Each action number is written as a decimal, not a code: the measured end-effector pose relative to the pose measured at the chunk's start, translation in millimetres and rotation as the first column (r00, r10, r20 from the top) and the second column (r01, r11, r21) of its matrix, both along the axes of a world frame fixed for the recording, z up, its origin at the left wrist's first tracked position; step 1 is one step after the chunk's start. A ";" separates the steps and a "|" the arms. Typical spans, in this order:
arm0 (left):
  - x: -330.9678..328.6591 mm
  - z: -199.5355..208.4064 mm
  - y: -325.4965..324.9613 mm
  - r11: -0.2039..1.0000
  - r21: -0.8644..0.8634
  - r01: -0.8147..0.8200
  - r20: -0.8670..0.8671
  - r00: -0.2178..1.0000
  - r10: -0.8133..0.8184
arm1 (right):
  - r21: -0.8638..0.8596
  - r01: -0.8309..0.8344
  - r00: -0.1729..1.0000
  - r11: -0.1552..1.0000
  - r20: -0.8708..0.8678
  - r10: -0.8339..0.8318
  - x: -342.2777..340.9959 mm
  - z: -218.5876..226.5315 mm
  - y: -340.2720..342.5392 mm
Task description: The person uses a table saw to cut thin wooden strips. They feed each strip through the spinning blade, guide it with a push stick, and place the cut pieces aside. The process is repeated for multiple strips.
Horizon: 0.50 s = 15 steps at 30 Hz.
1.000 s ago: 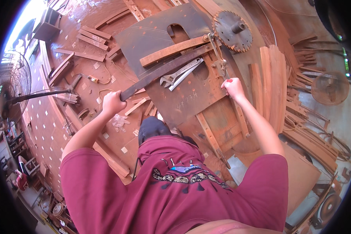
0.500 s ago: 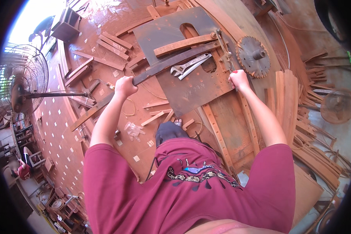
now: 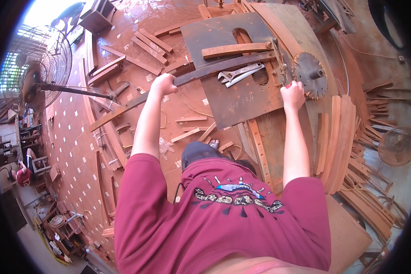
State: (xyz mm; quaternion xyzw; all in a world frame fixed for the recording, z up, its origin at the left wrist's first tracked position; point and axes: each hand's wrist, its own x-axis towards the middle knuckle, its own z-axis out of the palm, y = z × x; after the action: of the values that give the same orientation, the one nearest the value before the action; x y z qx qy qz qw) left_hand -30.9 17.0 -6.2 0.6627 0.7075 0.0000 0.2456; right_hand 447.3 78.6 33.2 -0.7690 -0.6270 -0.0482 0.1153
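My left hand (image 3: 164, 84) is closed around a long, dark, slightly curved wooden bar (image 3: 205, 71), whose lower left end reaches out past the machine table. A lighter curved wood piece (image 3: 235, 50) lies along the bar's far side. A metal toggle clamp (image 3: 278, 57) sits at the bar's right end. Just below it my right hand (image 3: 292, 96) is closed on something beside the clamp, with a bit of red at the fingers; the grip hides what it is. A toothed circular saw blade (image 3: 309, 75) stands close to the right hand. An adjustable wrench (image 3: 230, 75) rests near the bar.
The dark metal machine table (image 3: 228, 109) has a slot and a hole in it. Stacked wooden strips (image 3: 335, 141) stand at the right. Wood offcuts (image 3: 150, 45) lie on the tiled floor. A caged fan (image 3: 36, 75) is at the left, and another person (image 3: 23, 173) is farther off.
The view has turned, so the table and saw blade appear farther right. Both hands keep their grips, and the bar stays along the table with little visible movement.
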 end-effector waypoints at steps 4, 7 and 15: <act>-8.3 -8.4 11.4 1.000 0.019 -0.008 -0.067 0.998 0.009 | -0.118 -0.008 1.000 0.993 -0.027 0.005 -2.0 -8.3 21.3; -5.4 -13.5 15.7 0.992 0.001 -0.130 -0.032 0.991 0.130 | -0.225 -0.001 0.946 0.974 -0.316 -0.072 10.6 -21.5 39.7; 14.0 -27.0 20.1 0.979 0.032 -0.201 -0.030 0.979 0.202 | -0.492 -0.196 0.703 0.848 -0.674 -0.229 47.5 -38.2 63.7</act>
State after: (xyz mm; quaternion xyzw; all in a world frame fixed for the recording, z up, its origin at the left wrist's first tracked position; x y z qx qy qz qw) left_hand -16.9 37.1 -33.2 0.5910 0.7749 0.0239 0.2230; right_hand 494.8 142.3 -5.0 -0.7334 -0.5137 0.4255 0.1311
